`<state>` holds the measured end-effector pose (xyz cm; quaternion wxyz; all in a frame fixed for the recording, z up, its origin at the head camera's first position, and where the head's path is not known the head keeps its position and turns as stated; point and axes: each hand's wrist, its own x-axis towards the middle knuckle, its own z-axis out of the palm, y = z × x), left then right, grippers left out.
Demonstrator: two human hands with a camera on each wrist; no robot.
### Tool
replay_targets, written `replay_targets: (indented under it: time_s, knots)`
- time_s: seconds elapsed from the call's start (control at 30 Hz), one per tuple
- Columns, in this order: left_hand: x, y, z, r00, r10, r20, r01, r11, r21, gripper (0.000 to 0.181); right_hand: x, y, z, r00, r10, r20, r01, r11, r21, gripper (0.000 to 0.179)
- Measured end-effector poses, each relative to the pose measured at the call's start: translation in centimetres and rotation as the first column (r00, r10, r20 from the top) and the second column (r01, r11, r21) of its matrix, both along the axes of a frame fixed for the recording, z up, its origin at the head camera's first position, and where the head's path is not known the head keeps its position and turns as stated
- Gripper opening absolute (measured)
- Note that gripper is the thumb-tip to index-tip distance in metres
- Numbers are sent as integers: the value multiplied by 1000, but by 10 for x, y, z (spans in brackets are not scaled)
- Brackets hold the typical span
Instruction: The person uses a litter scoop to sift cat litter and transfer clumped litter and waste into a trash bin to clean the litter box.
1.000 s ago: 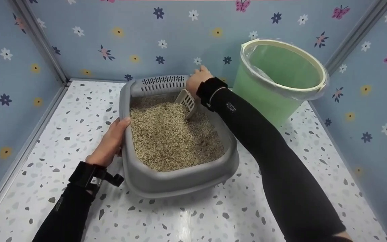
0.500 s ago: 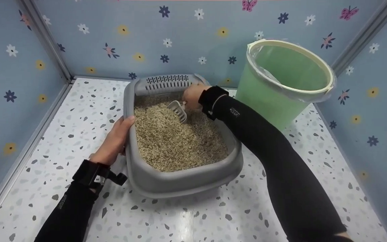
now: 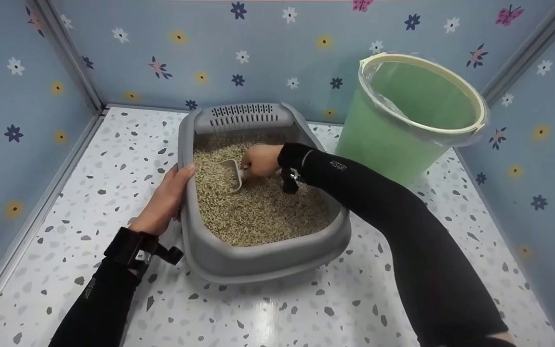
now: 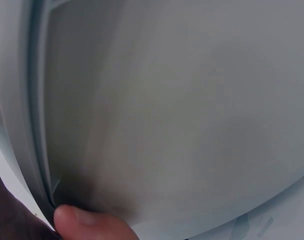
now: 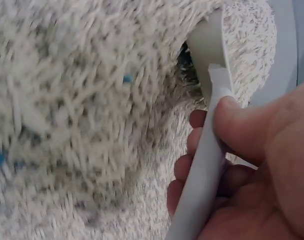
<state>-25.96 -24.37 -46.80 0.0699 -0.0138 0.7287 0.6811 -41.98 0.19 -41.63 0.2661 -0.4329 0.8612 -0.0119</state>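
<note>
A grey litter box [image 3: 268,262] filled with tan pellet litter [image 3: 248,217] sits on the floor. My left hand [image 3: 164,197] grips its left rim, thumb on top and fingers beneath the outer side. In the left wrist view a fingertip [image 4: 91,225] presses against the box's grey wall [image 4: 167,115]. My right hand [image 3: 263,160] is over the litter and holds a litter scoop [image 3: 238,174] by its handle. The right wrist view shows the fingers curled round the scoop's handle [image 5: 202,170], with the scoop's head [image 5: 209,45] partly sunk in the litter.
A green bin [image 3: 378,140] with a cream rim and a clear plastic liner stands at the back right, close to the box. Blue flowered panels [image 3: 287,53] enclose the speckled white floor [image 3: 104,193] at the back and both sides.
My right hand has moved from the box's back right corner down and left into the middle, turning the scoop's head into the litter. The left hand keeps its grip on the rim.
</note>
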Motion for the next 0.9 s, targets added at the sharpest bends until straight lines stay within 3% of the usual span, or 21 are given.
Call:
replay_targets:
  time_s: [0.27,0.53,0.73,0.9]
  knots:
    - [1,-2,2,1000,-15,21,15,1000,-3,77,5,8,8,997,-9,82,19,992,-123,29]
    - [-1,-2,1,999,-19,34,19,1000,-9,78,9,19,19,985,-74,153,94,988,-122,26]
    - [1,-2,0,1000,-19,23,19,1000,-3,80,12,28,29,984,-98,152,118,984,-134,28]
    - [1,-2,0,1000,-22,16,21,1000,13,76,17,34,38,975,-156,159,183,968,-172,34]
